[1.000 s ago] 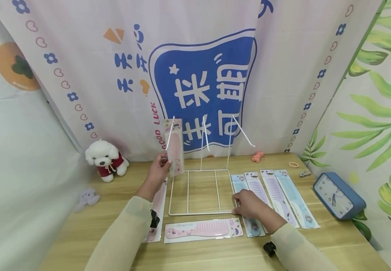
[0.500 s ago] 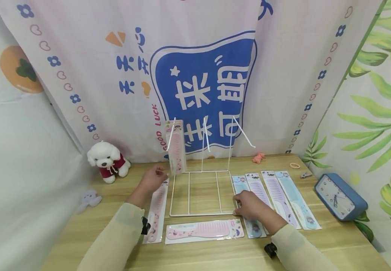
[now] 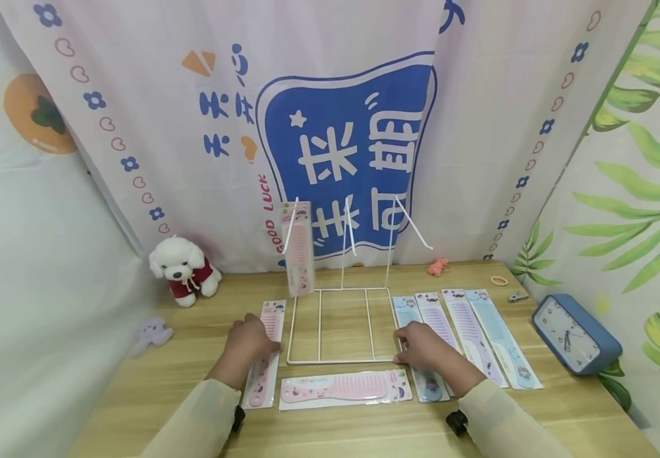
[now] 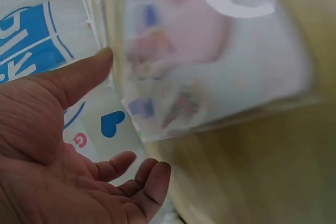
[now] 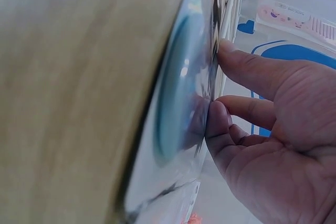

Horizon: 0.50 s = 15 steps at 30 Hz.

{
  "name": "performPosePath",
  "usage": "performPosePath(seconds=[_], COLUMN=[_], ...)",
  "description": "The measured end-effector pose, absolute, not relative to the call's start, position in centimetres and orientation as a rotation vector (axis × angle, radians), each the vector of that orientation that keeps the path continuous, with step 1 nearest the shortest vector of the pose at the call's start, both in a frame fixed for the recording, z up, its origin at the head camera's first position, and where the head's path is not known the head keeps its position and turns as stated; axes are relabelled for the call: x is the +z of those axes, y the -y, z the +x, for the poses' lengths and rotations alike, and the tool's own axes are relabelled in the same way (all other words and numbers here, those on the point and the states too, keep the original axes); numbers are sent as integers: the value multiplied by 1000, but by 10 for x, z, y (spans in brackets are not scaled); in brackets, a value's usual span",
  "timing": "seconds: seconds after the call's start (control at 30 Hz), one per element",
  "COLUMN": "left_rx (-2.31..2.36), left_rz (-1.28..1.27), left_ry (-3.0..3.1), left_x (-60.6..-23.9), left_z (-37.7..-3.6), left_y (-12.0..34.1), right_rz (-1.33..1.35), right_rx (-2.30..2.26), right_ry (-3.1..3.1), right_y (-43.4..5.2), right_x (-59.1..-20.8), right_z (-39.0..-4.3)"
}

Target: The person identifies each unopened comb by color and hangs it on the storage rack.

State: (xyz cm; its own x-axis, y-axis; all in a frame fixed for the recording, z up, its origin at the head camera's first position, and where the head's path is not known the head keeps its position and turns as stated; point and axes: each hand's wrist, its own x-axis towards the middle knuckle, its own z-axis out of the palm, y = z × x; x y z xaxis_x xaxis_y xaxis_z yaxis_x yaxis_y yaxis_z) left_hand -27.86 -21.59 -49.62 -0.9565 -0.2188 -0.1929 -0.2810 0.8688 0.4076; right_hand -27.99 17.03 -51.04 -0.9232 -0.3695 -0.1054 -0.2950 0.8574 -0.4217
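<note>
The left hand (image 3: 248, 340) has come down from the wire rack (image 3: 341, 324) since a second ago: then it was raised at the pink packaged comb (image 3: 298, 249) that hangs on the rack's left hook, and now it lies low over the table (image 3: 330, 420), on the pink comb pack (image 3: 265, 353) that lies flat just left of the rack's base. That hanging comb stays on its hook, free of any hand. In the left wrist view the palm is open and the fingers (image 4: 142, 174) loosely bent, with nothing in the grip (the pack beside the thumb is badly blurred).

The right hand (image 3: 421, 346) has hardly shifted; it rests at the rack's front right corner, over the lower end of the blue comb pack (image 3: 416, 346) nearest the rack. In the right wrist view its fingertips (image 5: 218, 121) touch the glossy edge of that pack, fingers fairly straight, gripping nothing.

Another pink comb pack (image 3: 344, 388) lies crosswise in front of the rack, between the two forearms. Three more packs (image 3: 473, 337) lie in a row right of the blue one, and a blue clock (image 3: 576, 334) stands beyond them. A white plush dog (image 3: 181, 270) sits at the back left
</note>
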Motion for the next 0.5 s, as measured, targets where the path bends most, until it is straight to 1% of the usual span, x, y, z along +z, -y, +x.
performPosePath(seconds=[0.13,0.33,0.5], left_rx=[597,483,520], left_rz=[-391,-348,-364], left_ry=[-2913,-2906,-2877], left_x=[-498,-494,-496], left_z=[-276,-280,-283], left_y=[224,241,251], right_rz=[-508,-511,-517], right_rx=[-607,-595,-588], right_ry=[-2852,-2857,-2853], right_y=[-170,-170,-170], right_x=[-509,-510,-512], right_z=[-279,-279,-280])
